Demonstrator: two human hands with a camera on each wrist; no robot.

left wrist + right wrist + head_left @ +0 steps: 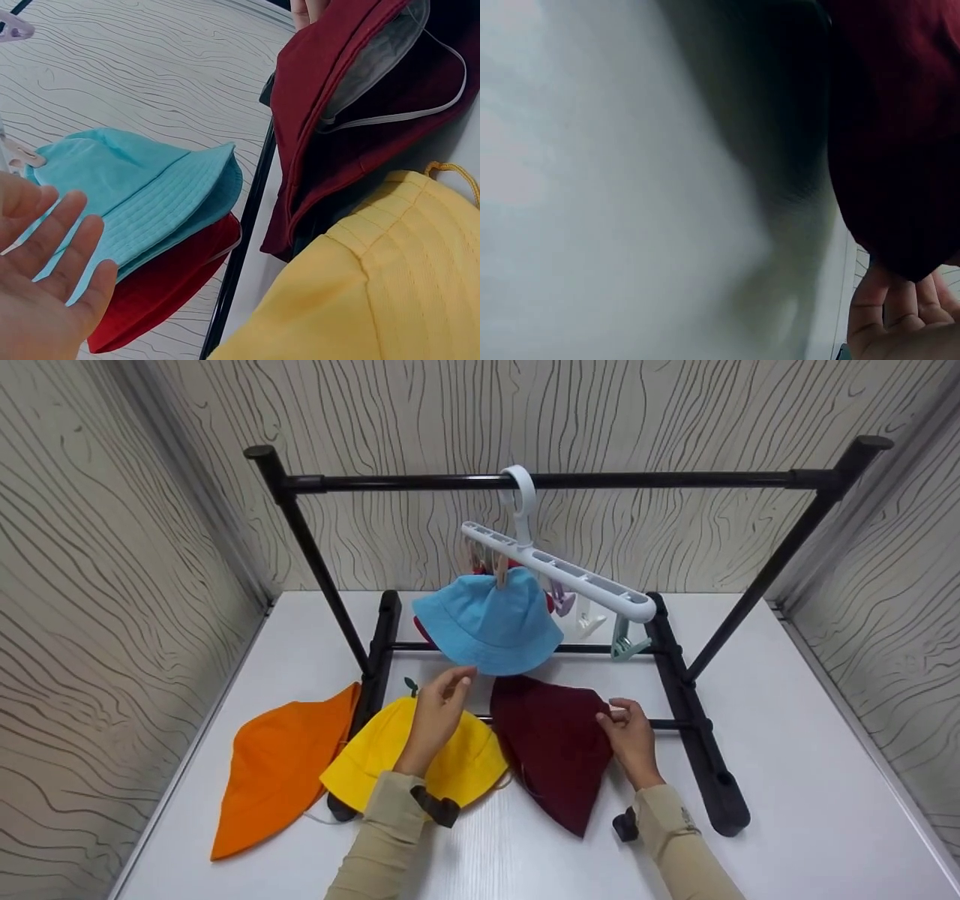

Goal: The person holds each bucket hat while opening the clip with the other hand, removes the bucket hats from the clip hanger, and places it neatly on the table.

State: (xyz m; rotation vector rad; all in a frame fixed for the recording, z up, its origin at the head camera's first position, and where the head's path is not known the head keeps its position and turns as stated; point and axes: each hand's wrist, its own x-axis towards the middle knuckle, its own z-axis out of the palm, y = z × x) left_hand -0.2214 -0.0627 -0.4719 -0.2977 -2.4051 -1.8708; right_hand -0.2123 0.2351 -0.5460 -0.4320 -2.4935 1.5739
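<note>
My right hand (632, 739) pinches the crown edge of a maroon bucket hat (551, 746) with thumb and fingers. In the left wrist view this hat's brim, grey lining and white elastic cord (405, 118) show. My left hand (436, 724) holds nothing; its fingers are spread loosely just below the brim of a light blue bucket hat (487, 622). A wooden clothespin (502, 571) grips the blue hat's crown under a white hanger (577, 577). Behind it hangs a red hat (172, 281), mostly hidden in the head view.
A yellow hat (476, 754) lies under my left forearm, with an orange hat (281, 769) to its left. The hanger hooks over a black rack's top bar (660, 480). Lilac, white and green clips (624, 645) hang along its right half. The rack's black feet (705, 765) stand on the white table.
</note>
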